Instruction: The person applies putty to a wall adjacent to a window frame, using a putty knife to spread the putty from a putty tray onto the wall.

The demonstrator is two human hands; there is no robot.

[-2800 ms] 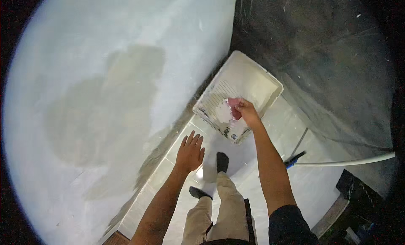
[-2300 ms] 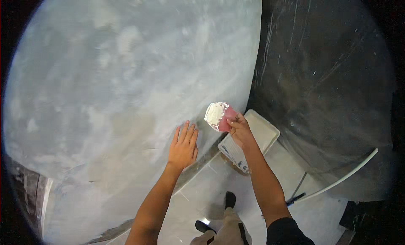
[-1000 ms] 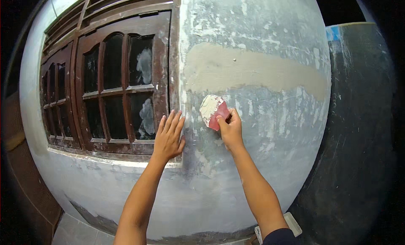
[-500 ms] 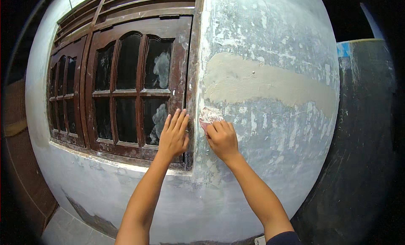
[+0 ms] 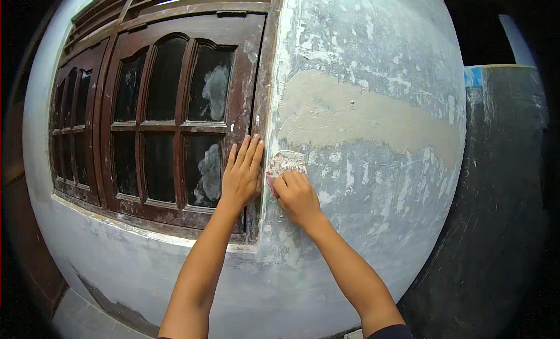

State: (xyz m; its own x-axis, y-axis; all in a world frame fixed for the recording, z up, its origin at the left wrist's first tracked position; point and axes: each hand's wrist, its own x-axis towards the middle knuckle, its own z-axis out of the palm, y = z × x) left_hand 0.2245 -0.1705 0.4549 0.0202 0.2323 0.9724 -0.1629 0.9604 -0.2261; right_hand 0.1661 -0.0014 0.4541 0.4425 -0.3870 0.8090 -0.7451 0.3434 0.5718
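Observation:
My right hand [image 5: 297,198] grips a flat, putty-smeared scraper [image 5: 286,161] with a reddish edge showing by the thumb. Its blade lies against the wall [image 5: 373,193], close to the corner beside the window frame. To its left, my left hand [image 5: 242,177] rests with fingers stretched upward on the brown wooden window frame [image 5: 252,213] and holds nothing. Above the scraper, a band of beige putty [image 5: 373,112] runs across the grey, patchy wall, with a small dark spot in it.
A brown paned window [image 5: 158,124] fills the left, with whitish smears on some panes. Below it runs a pale sill edge [image 5: 134,225]. A dark panel [image 5: 507,181] stands at the right. Grey floor tiles [image 5: 87,318] show at the lower left.
The view has shifted slightly, so the window sits farther left. My right hand and the scraper have moved a little left and down along the wall. My left hand stays on the frame.

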